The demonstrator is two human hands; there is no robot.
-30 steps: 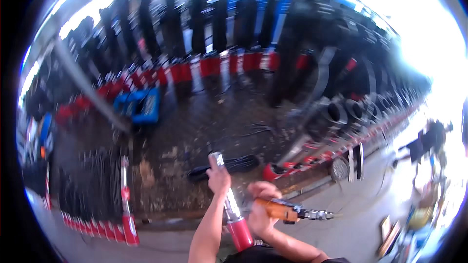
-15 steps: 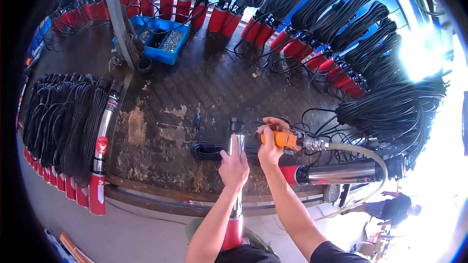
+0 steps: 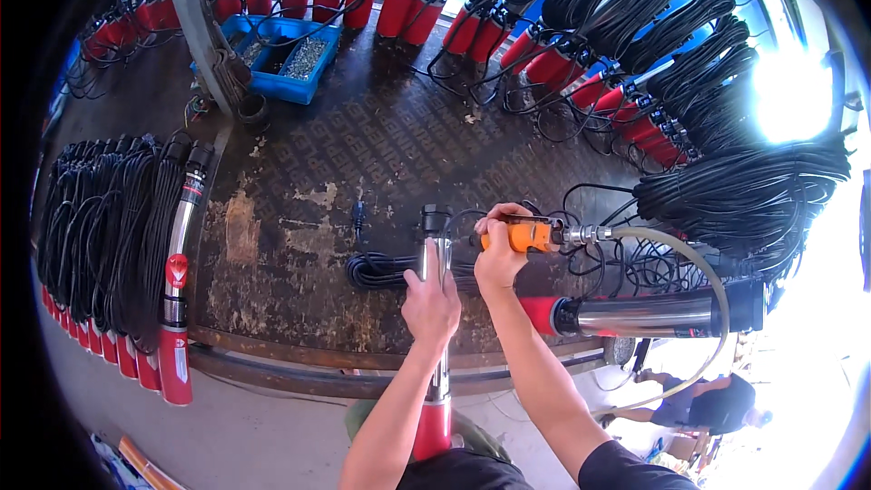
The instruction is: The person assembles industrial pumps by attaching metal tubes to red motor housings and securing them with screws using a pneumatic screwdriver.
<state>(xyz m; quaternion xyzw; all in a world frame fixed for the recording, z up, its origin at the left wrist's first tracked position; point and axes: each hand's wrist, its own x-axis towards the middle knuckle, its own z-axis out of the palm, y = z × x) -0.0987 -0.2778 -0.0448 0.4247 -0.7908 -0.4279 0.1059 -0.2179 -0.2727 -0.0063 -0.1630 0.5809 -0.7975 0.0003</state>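
A slim steel submersible pump (image 3: 434, 428) with a red lower end and a black top stands tilted against the table edge in front of me. My left hand (image 3: 432, 307) is wrapped round its steel body, just below the black top. My right hand (image 3: 499, 259) grips an orange air tool (image 3: 531, 237), close to the right of the pump's top. A pale hose (image 3: 709, 277) runs from the tool's metal fitting and curves down to the right. The tool's working tip is hard to make out. Behind the pump lies a coil of black cable (image 3: 376, 272).
Another steel pump (image 3: 635, 317) lies at the right table edge, under a big black cable bundle (image 3: 744, 200). More pumps (image 3: 177, 354) line the left side and the far edge. A blue parts tray (image 3: 304, 91) sits beside a metal post (image 3: 195, 27). A person (image 3: 717, 404) is at far right.
The view has shifted slightly. Both hands keep their grips on pump and air tool, the tool staying near the pump's top. The person in the background has changed posture.
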